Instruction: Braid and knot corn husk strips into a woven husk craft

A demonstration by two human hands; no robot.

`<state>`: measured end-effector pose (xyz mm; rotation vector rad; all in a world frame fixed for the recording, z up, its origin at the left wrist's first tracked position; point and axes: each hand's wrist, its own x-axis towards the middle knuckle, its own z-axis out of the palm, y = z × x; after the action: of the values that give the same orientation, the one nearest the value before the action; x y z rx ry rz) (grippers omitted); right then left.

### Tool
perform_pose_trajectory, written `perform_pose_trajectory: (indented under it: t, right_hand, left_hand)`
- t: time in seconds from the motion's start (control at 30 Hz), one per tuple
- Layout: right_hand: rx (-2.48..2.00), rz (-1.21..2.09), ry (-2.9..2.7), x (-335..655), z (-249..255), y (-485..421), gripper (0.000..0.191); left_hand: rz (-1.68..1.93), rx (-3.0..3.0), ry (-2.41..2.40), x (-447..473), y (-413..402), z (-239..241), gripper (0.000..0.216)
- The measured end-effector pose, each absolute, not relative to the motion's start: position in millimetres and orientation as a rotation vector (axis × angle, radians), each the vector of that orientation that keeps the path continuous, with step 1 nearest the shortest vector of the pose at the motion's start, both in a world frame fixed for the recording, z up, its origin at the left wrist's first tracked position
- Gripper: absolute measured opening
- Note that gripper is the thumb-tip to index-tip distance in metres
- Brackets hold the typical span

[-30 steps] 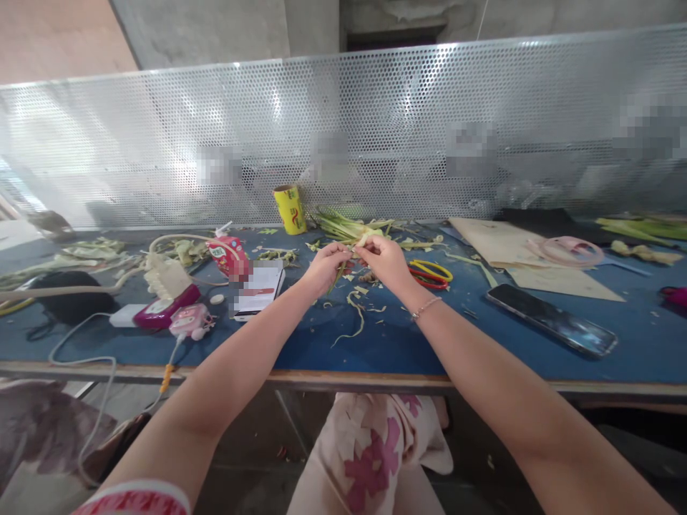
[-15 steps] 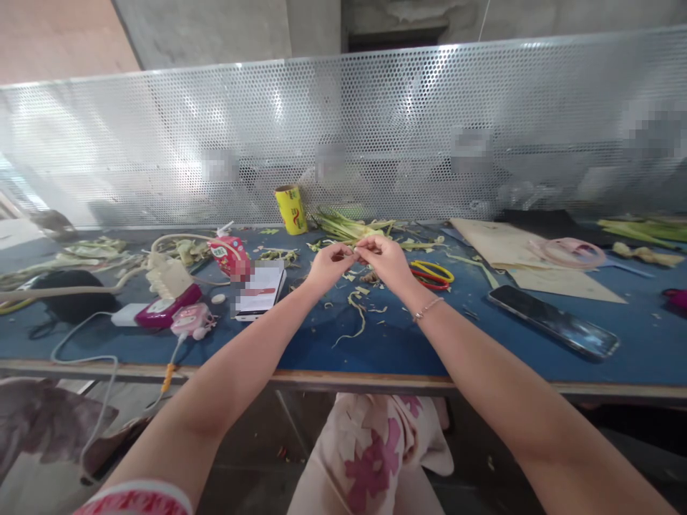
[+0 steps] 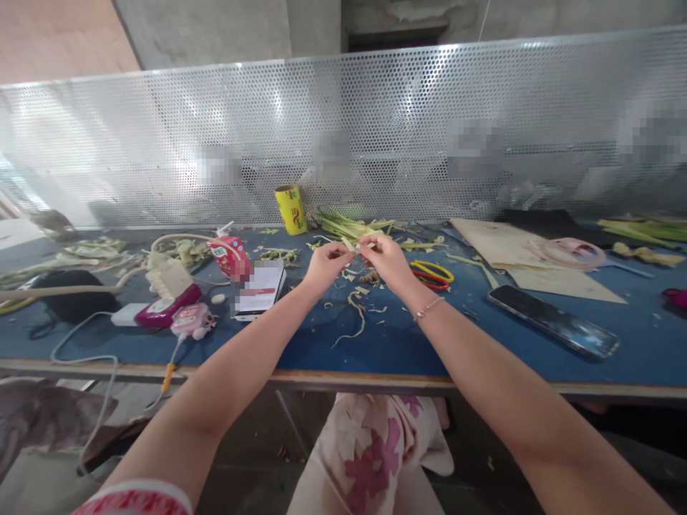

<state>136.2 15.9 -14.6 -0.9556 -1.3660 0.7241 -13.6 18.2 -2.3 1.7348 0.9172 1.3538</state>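
My left hand [image 3: 327,263] and my right hand [image 3: 387,260] meet above the middle of the blue table [image 3: 370,354], fingertips almost touching. Both hands are closed in a pinch on a small pale strip of plant [image 3: 356,249], possibly leaf or stalk; the fingers partly cover it. Behind them lies a bunch of green stalks [image 3: 343,225]. Under and in front of the hands are scattered scraps, among them a thin curled peel [image 3: 357,315]. Beside my right wrist rest scissors with yellow and red handles [image 3: 434,273].
A yellow roll [image 3: 290,211] stands at the back, before a perforated metal screen [image 3: 376,129]. To the left are a propped phone [image 3: 262,286], a red packet [image 3: 230,256] and a purple power strip [image 3: 166,307] with cables. A dark phone [image 3: 555,322] and cream sheets [image 3: 569,282] lie right.
My fingertips have shifted slightly, and more of the pale strip shows between them. Both hands stay in about the same place; the things on the table have not moved.
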Motion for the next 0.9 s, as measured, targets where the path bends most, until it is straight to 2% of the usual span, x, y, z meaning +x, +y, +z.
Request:
perform_pose_trajectory:
  t: [0.2,0.33,0.67,0.9]
  right_hand:
    - [-0.966,1.073,-1.371,138,-22,21,0.045]
    - [-0.91,1.105,-1.345,138,-20,21,0.054]
    - [-0.92,0.726,-1.371,141,-13,20,0.036]
    - [-0.861,0.692,-1.502,137,-1,-1,0.02]
  left_hand:
    - [1.401,1.667,0.896,-16,18,1,0.015]
    - [1.377,1.624,0.871,-15,18,1,0.015]
    - [1.219,1.639,0.893,-14,16,4,0.02]
    - [1.093,1.816,0.942,-12,14,1,0.014]
